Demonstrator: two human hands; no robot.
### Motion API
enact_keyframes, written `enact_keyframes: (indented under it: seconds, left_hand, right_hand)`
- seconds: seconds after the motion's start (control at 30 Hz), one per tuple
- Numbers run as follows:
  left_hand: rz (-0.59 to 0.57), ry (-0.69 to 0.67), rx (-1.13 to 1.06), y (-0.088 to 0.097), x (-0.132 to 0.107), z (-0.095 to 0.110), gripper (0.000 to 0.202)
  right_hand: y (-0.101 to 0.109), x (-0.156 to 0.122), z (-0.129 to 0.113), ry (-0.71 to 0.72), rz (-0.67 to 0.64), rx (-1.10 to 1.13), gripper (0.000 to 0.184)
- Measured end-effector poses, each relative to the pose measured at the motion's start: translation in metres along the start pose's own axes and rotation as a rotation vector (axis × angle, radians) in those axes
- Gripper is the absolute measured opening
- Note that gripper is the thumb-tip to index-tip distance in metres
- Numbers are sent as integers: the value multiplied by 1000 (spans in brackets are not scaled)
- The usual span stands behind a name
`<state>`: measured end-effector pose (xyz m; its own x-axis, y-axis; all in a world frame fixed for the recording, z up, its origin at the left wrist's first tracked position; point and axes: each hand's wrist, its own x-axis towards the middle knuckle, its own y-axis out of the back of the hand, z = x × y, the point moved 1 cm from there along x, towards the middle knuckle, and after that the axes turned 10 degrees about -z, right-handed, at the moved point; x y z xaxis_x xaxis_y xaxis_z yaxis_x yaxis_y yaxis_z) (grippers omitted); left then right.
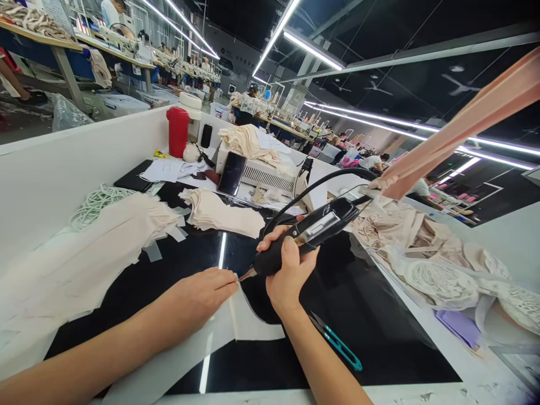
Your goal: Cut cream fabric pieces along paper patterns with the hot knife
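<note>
You're gripping the black cutting tool (307, 233) in your right hand (289, 270) while your left hand (198, 295) is pinching something tiny at its tip on the black table (358, 315).

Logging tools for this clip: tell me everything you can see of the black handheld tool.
The black handheld tool is pen-shaped and plastic-looking, with a silvery panel on its body and a thin metal tip. A black cable arcs from its rear end. The right hand grips its handle. It is tilted, tip down-left, beside fingertips of the left hand, over the black tabletop.
</note>
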<state>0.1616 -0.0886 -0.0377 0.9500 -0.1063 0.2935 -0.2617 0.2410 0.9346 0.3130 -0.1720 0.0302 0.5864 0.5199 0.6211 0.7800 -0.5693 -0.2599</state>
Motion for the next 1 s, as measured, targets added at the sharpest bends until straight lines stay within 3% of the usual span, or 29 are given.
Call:
enact_keyframes:
  seconds: [0.2, 0.4, 0.77, 1.0]
  left_hand:
    - [3, -12, 12, 0, 0, 0, 48]
    - [-21, 0, -6, 0, 0, 0, 49]
    - [-41, 27, -44, 7, 0, 2, 47]
    - [-17, 10, -68, 0, -5, -5, 49]
  right_hand:
    - [1, 0, -1, 1, 3, -15, 27]
    - [2, -2, -10, -23, 68, 2, 36]
    - [2, -9, -10, -20, 34, -11, 32]
    - [5, -10, -17, -30, 57, -15, 34]
